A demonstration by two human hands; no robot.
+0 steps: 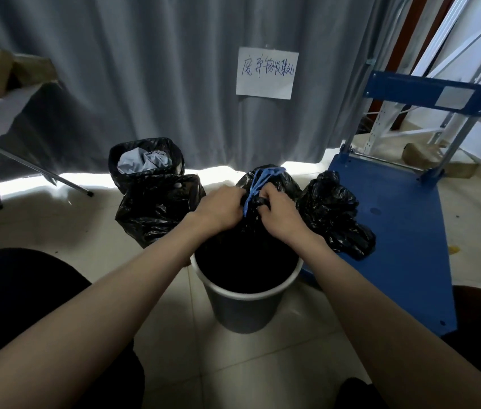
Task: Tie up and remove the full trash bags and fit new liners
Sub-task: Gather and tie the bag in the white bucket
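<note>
Two hands work at the gathered neck of the black bag [266, 228] standing in the near grey bin [245, 305]: left hand [218, 208] and right hand [277, 208] curl their fingers round the blue drawstring [258, 180]. Soft, slippery film; lifting by the cinched neck looks safest.
</note>
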